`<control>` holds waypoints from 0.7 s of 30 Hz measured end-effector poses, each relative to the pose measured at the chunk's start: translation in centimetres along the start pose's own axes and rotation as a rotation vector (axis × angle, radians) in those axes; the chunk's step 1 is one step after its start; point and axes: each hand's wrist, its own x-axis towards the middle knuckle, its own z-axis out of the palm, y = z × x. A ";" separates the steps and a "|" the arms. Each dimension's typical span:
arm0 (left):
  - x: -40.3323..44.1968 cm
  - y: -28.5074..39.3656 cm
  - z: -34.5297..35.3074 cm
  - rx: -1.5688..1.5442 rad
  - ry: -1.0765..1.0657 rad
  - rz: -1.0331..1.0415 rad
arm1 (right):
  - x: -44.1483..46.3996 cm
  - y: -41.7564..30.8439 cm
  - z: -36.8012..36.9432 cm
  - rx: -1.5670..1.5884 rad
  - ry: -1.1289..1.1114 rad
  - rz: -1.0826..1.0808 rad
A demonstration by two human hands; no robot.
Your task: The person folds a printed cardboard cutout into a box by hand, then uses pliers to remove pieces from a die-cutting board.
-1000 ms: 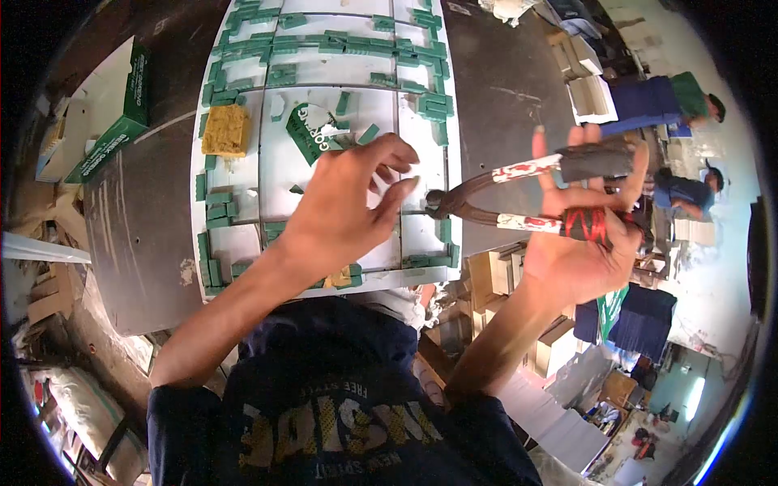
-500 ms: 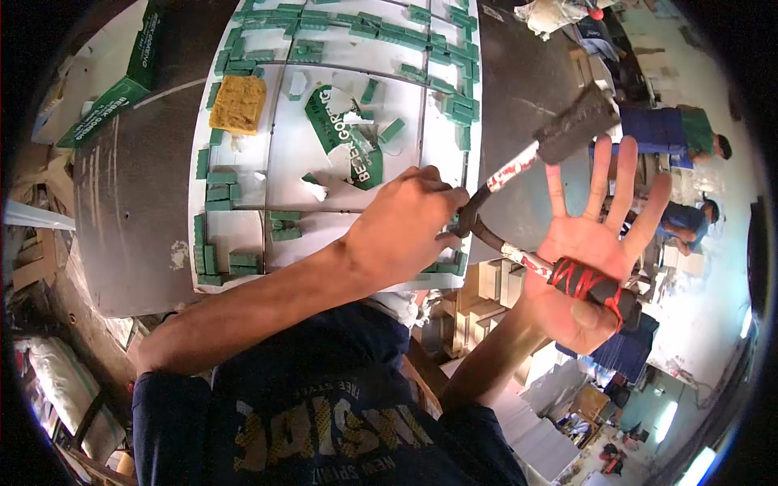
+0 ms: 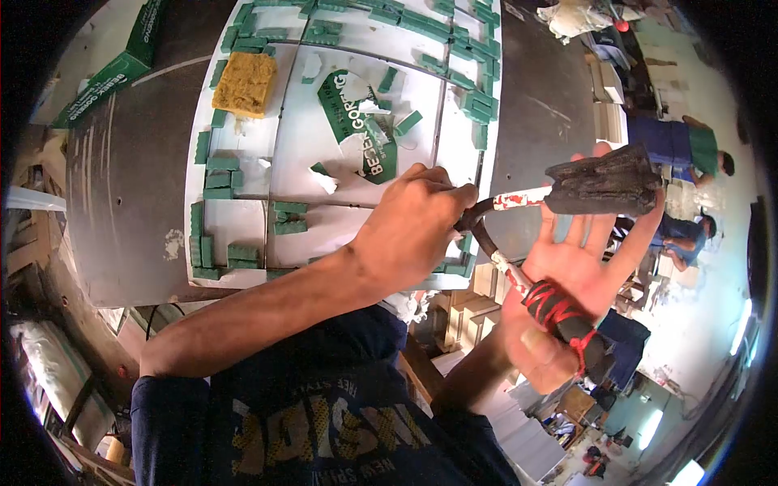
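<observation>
My left hand (image 3: 417,212) is closed round the jaw end of a pincer-like tool (image 3: 520,198), at the right edge of a white board. The jaws are hidden in my fingers. The tool's painted white-and-red arms spread apart towards two handles wrapped in black, one bound with red cord. My right hand (image 3: 559,283) faces palm up under it; the red-bound handle lies across the palm beside the thumb, and the stretched fingers reach behind the other handle. The white board (image 3: 312,231) carries green blocks (image 3: 223,178) along thin dark lines.
On the board lie torn printed green-and-white card scraps (image 3: 356,125) and a yellow-brown sponge-like block (image 3: 245,85). The board rests on a dark table (image 3: 134,202). A printed box (image 3: 105,85) stands at upper left. Two people, one in a green top (image 3: 705,150), are at far right.
The tool's handles have swung: the upper one has tipped down to the right across my right fingers. My right hand has shifted slightly left. My left hand keeps its grip.
</observation>
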 end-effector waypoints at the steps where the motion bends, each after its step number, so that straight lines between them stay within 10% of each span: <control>1: 0.0 0.1 -0.1 0.008 -0.013 -0.020 | -0.2 0.2 0.5 -0.010 -0.019 -0.029; 8: 0.0 0.1 -0.7 0.042 -0.167 -0.085 | -0.1 0.7 0.2 -0.017 -0.137 0.068; 10: -0.1 1.1 -2.0 0.138 -0.149 -0.067 | 1.7 2.1 -2.3 0.018 -0.564 -0.061; 16: -0.4 0.7 -6.5 0.661 -0.255 0.063 | 2.2 0.3 0.8 0.115 -0.091 0.206; 19: -0.3 0.2 -6.9 0.812 -0.324 0.112 | 4.9 1.9 -3.6 0.426 -0.441 0.124; 21: -0.1 0.2 -6.7 0.802 -0.319 0.120 | 3.9 1.3 -5.3 0.457 -0.178 0.138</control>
